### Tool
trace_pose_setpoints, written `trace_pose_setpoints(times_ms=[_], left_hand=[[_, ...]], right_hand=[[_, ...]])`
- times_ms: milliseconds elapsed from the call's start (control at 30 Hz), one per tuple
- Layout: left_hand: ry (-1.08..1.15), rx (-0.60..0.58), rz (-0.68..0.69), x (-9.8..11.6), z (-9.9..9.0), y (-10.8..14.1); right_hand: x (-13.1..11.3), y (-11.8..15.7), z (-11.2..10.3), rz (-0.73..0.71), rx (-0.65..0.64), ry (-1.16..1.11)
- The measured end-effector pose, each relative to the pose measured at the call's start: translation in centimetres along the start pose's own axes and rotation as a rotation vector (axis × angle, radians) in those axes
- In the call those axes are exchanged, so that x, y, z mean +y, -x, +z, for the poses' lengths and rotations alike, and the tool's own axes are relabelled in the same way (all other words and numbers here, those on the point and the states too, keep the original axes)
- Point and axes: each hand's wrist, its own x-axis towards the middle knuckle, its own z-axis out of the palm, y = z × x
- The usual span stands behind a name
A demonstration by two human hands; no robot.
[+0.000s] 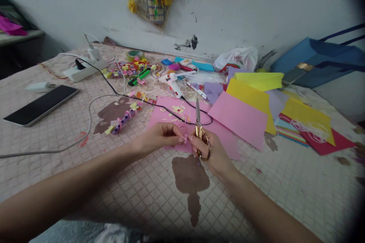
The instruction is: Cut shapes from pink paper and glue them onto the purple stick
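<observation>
Between the fingertips of my two hands is a small piece of pink paper. My left hand pinches it from the left. My right hand touches its other side and also holds gold-handled scissors, their blades pointing up and away from me. Whether the blades are fully closed is hard to make out. Beneath the hands lies a pink sheet scattered with pale yellow paper scraps. To the left rests a purple decorated stick with pink bands and yellow paper pieces.
A white glue gun lies behind the sheet, its black cord crossing the pink paper. At left are a phone and a power strip. Coloured sheets spread to the right, before a blue bag. A green cutter lies farther back.
</observation>
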Motion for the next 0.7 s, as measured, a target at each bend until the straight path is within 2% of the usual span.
trace_pose_setpoints(times_ms=[200, 700], left_hand=[[0.053, 0.034, -0.074, -0.58, -0.01, -0.1], [-0.004, 0.032, -0.027, -0.15, 0.14, 0.03]], right_hand=[[0.35, 0.06, 0.26, 0.011, -0.024, -0.001], [-0.05, 0.19, 0.3, 0.026, -0.083, -0.047]])
